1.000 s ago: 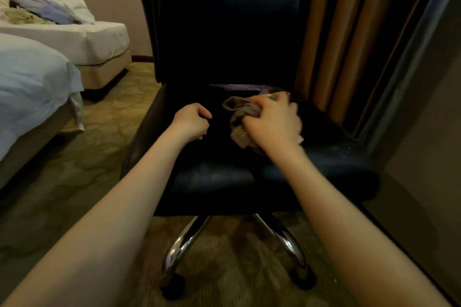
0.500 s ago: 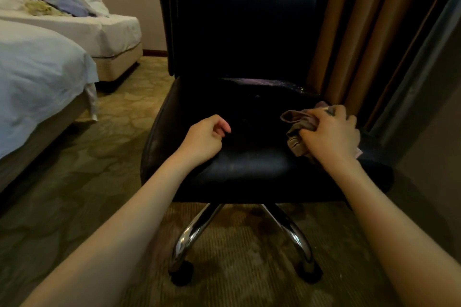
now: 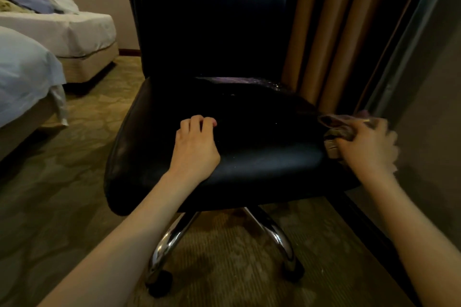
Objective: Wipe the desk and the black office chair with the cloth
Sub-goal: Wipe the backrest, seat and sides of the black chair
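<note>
Fingers (image 3: 380, 129) of the right hand (image 3: 369, 149) clutch the cloth (image 3: 336, 129), swept away from the left hand (image 3: 194, 147), curled empty on the black office chair (image 3: 262, 137), out to the seat's edge; this stroke looks done.

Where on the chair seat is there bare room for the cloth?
The seat is bare between the left hand and the cloth, and back to the backrest. Its right edge is crowded: the right hand grips the cloth, close to the curtain.
</note>
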